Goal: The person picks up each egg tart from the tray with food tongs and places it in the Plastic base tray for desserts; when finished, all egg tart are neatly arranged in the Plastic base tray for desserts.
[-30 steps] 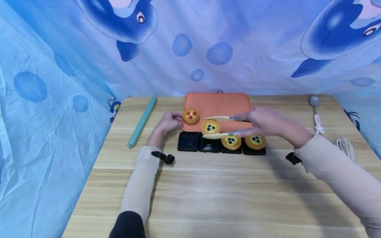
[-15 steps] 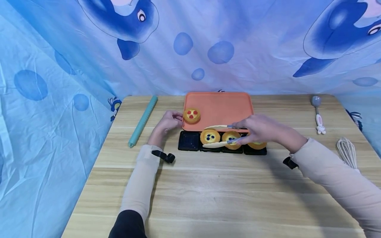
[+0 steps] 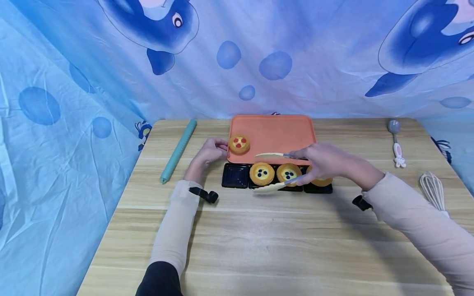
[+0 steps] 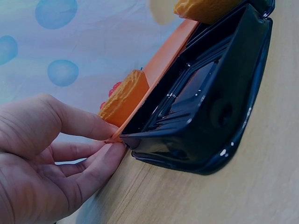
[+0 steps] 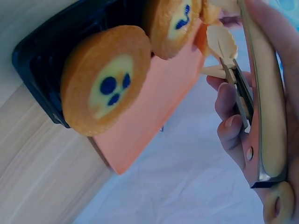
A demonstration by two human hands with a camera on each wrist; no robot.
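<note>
My left hand (image 3: 212, 151) pinches the left edge of an orange tray (image 3: 275, 133) between thumb and fingers, plain in the left wrist view. A tart with red berries (image 3: 239, 144) lies on that tray near the hand. My right hand (image 3: 327, 159) grips a pair of tongs (image 5: 268, 107), whose cream tips (image 3: 270, 188) are spread apart on either side of a blueberry tart (image 3: 262, 174). This tart sits in the second black box from the left. Two more blueberry tarts (image 3: 289, 174) stand in the boxes to its right, the last partly behind my right hand.
The leftmost black box (image 3: 235, 176) stands below the tray's left corner. A green rolling pin (image 3: 178, 152) lies at the left. Toward the right of the wooden table (image 3: 266, 238) are a bunny-handled spoon (image 3: 397, 144) and a whisk (image 3: 432, 189).
The tongs have lowered the blueberry tart from the tray's front edge into the second box. Their tips have since spread and let it go. My left hand stays on the tray.
</note>
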